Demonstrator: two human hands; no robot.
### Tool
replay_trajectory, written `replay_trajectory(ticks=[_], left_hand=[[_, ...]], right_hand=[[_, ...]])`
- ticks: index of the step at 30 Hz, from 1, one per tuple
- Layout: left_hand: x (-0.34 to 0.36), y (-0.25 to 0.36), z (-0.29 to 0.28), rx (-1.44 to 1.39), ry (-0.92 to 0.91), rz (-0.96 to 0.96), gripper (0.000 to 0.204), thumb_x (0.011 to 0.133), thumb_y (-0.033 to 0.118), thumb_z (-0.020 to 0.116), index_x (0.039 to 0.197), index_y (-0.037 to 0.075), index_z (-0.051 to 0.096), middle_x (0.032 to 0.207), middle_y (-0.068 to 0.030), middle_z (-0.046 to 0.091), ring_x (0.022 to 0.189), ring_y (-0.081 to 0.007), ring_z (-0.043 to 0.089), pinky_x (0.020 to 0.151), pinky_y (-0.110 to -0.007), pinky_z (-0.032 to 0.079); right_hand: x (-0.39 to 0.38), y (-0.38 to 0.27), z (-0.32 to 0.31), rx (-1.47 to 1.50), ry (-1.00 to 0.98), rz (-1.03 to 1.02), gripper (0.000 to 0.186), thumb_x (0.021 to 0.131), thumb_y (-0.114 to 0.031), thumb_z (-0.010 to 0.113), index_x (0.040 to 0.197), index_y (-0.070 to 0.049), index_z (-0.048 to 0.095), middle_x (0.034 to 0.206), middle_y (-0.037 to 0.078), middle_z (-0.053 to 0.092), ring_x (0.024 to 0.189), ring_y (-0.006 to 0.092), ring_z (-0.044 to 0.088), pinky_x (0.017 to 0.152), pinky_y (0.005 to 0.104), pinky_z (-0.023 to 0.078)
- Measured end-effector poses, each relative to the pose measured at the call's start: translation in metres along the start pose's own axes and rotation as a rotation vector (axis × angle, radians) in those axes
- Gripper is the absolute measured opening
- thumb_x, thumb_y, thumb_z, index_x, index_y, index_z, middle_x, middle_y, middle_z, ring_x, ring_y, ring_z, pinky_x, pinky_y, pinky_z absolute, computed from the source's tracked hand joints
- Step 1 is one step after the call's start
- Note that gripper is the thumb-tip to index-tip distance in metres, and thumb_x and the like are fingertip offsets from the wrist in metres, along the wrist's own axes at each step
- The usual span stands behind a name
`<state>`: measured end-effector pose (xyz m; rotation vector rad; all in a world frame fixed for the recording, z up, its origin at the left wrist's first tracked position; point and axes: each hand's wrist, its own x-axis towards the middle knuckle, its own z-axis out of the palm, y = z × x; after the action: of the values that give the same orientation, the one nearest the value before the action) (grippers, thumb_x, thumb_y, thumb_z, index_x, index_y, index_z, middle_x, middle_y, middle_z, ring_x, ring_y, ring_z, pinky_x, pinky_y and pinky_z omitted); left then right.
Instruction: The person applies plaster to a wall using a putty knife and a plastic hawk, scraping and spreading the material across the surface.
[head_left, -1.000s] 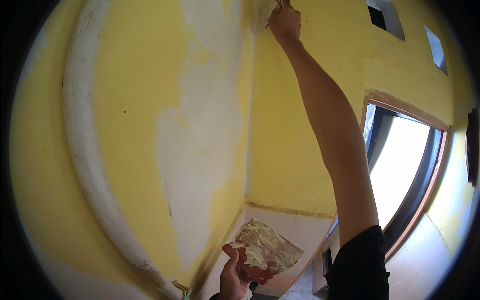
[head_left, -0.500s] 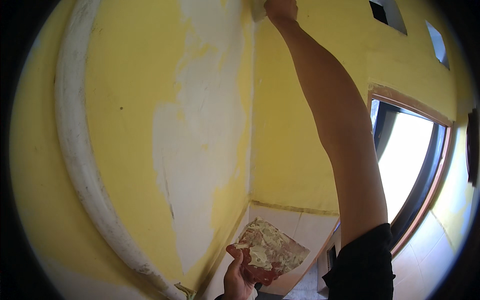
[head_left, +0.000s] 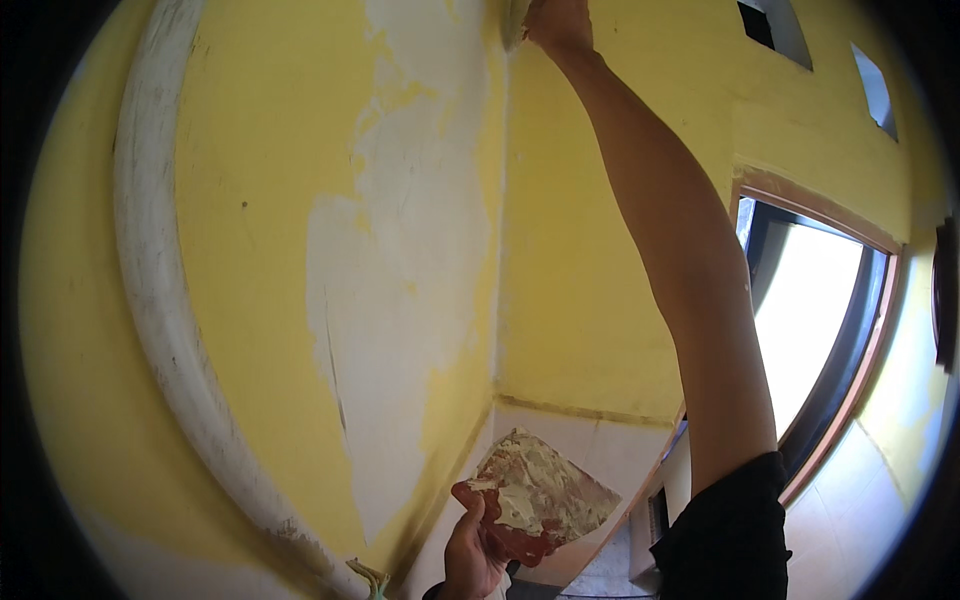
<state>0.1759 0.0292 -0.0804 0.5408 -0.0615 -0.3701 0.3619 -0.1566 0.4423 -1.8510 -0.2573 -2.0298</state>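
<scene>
In the lower middle, my left hand (head_left: 472,560) grips a reddish putty board (head_left: 540,492) by its near left corner, thumb on top. Uneven cream putty coats its upper face. My right arm reaches far up to the room corner, where my right hand (head_left: 560,22) is closed at the picture's top edge. A pale, flat blade of what looks like a putty knife (head_left: 515,22) sticks out on its left, against the corner. Its handle is hidden in the fingers. A large whitish filler patch (head_left: 395,260) covers part of the yellow left wall (head_left: 255,300).
A white pipe (head_left: 150,230) runs down the left wall. To the right are a wood-framed window (head_left: 815,290) and two small openings (head_left: 775,30) higher up. Pale tiles (head_left: 590,450) line the lower wall. A frayed greenish bit (head_left: 370,575) shows near the pipe's bottom.
My right hand has come slightly lower and turned at the wrist, and the blade now appears more edge-on. The left hand and putty board have hardly moved.
</scene>
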Motion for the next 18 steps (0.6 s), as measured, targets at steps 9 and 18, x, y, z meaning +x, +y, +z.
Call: replay_trajectory(ticks=[9,18], left_hand=[[0.006,-0.003,0.002,-0.009,0.063,-0.023,0.027,0.101,0.038,0.053,0.107,0.014,0.064,0.066,-0.0053,0.067,0.05,-0.0215,0.061,0.051,-0.033,0.05],[0.016,0.0,-0.025,-0.044,-0.194,-0.015,0.047,0.105,0.033,0.038,0.14,0.002,0.04,0.13,-0.0146,0.058,0.108,-0.0256,0.065,0.082,-0.04,0.06]], right_hand=[[-0.021,0.007,-0.01,-0.023,0.03,0.036,0.064,0.096,-0.001,0.049,0.154,-0.001,0.022,0.074,0.018,0.062,0.057,0.0191,0.059,0.05,0.0334,0.051],[-0.011,0.009,0.002,0.009,0.042,-0.014,0.063,0.098,-0.002,0.046,0.156,-0.005,0.02,0.066,0.015,0.056,0.05,0.0195,0.052,0.043,0.037,0.044]])
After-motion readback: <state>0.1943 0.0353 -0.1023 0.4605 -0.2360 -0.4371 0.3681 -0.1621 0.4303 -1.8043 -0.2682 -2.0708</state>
